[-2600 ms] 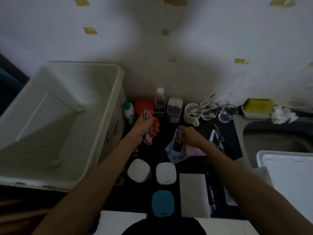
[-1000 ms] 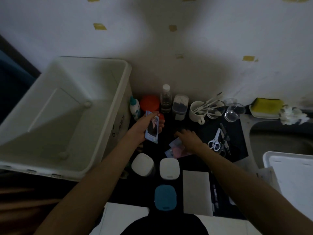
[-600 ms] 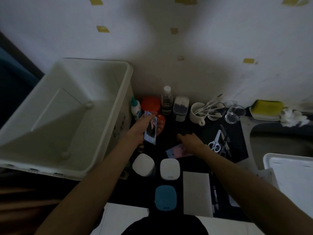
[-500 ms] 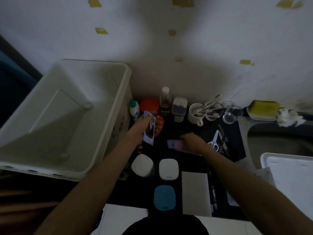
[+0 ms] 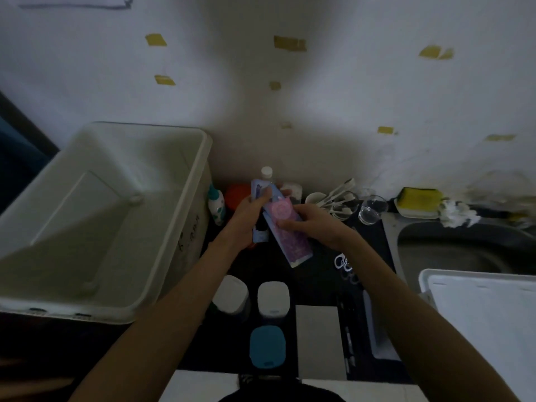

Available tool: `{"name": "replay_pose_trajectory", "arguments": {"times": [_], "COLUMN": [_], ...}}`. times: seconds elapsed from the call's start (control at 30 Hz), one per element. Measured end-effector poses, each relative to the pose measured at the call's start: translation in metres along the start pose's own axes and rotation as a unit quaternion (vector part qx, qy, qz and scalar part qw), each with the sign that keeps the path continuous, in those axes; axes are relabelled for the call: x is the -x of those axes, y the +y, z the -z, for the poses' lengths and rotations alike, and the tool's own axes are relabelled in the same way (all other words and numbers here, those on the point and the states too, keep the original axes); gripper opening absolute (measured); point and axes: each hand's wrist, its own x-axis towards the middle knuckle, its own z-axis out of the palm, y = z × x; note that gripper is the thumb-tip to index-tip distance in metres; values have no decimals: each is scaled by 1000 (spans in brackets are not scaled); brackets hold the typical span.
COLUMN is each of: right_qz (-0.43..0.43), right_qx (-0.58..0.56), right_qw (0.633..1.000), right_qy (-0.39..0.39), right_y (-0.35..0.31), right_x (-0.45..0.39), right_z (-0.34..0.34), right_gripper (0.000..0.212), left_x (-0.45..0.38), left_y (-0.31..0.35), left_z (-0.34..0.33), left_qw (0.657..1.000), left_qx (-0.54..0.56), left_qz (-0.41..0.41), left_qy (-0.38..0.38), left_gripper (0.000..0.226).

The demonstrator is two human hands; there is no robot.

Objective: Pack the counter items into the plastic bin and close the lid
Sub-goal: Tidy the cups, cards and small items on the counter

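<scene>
The large white plastic bin stands open and empty on the left. My left hand grips a stack of blue sachets above the dark counter. My right hand pinches a purple and pink sachet and holds it against that stack. Both hands meet just right of the bin's wall. The white lid lies at the right edge, over the sink.
Along the wall stand a small bottle, an orange tub, a clear bottle, a mug with spoons and a glass. Two white containers, a blue one, a grey card and scissors lie nearer.
My right hand lifted the purple sachet off the counter and brought it left against the sachets in my left hand. The camera tilted up slightly.
</scene>
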Motion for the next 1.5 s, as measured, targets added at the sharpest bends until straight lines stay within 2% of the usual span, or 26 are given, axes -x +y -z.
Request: {"name": "replay_pose_trajectory", "arguments": {"times": [0.1, 0.2, 0.27, 0.33, 0.43, 0.5, 0.6, 0.67, 0.7, 0.8, 0.9, 1.0, 1.07, 1.13, 1.2, 1.3, 1.4, 1.5], "right_qz": [-7, -45, -62, -46, -22, 7, 11, -4, 0, 65, 136, 197, 239, 264, 273, 273, 286, 299], "right_qx": [74, 120, 175, 192, 31, -63, -96, -50, 7, 197, 197, 213, 251, 306, 350, 380, 378, 365], "right_qw": [997, 992, 982, 978, 992, 990, 987, 987, 985, 942, 917, 927, 928, 912, 893, 876, 873, 877], "right_qy": [21, 8, 26, 75, 118, 123, 132, 151, 172, 263, 319, 237, 136, 72, 71, 114, 115, 93], "right_y": [-3, -5, -11, -17, -36, -50, -60, -56, -52, -42, -39, -41, -41, -37, -33, -32, -31, -32], "right_x": [6, 16, 27, 34, 37, 33, 23, 15, 11, 8, 12, 26, 39, 44, 42, 39, 44, 50], "right_z": [4, 15, 23, 29, 31, 28, 11, -1, -5, -10, -9, -4, -2, -4, -7, -5, -5, -8], "right_gripper": [35, 24, 19, 30, 34, 36, 37, 42, 45, 52, 49, 37, 44, 50, 48, 44, 44, 41], "left_x": [1, 1, -5, 1, 13, 14, 16, 22, 24, 24, 28, 26, 25, 22, 27, 36, 34, 20], "left_y": [7, 15, 17, 19, 18, 15, 16, 19, 22, 22, 20, 17, 19, 19, 22, 25, 20, 7], "left_z": [-3, 6, 17, 22, 17, 6, -14, -23, -27, -30, -20, -4, 0, -2, -11, -25, -28, -30], "left_qw": [998, 993, 987, 986, 994, 995, 995, 994, 994, 996, 998, 997, 998, 996, 995, 989, 989, 984], "left_qx": [14, 80, 90, 87, 41, 15, 34, 57, 68, 68, 41, 40, 19, 53, 77, 138, 146, 174], "left_qz": [11, 13, 31, 56, 68, 62, 77, 96, 90, 59, 48, 63, 61, 63, 59, 53, 32, 31], "left_qy": [57, 87, 129, 128, 72, 74, 47, 11, -1, -21, 2, -2, 21, 22, 10, -25, -18, 7], "left_gripper": [43, 49, 53, 54, 54, 55, 75, 77, 76, 66, 56, 62, 62, 60, 62, 55, 63, 55]}}
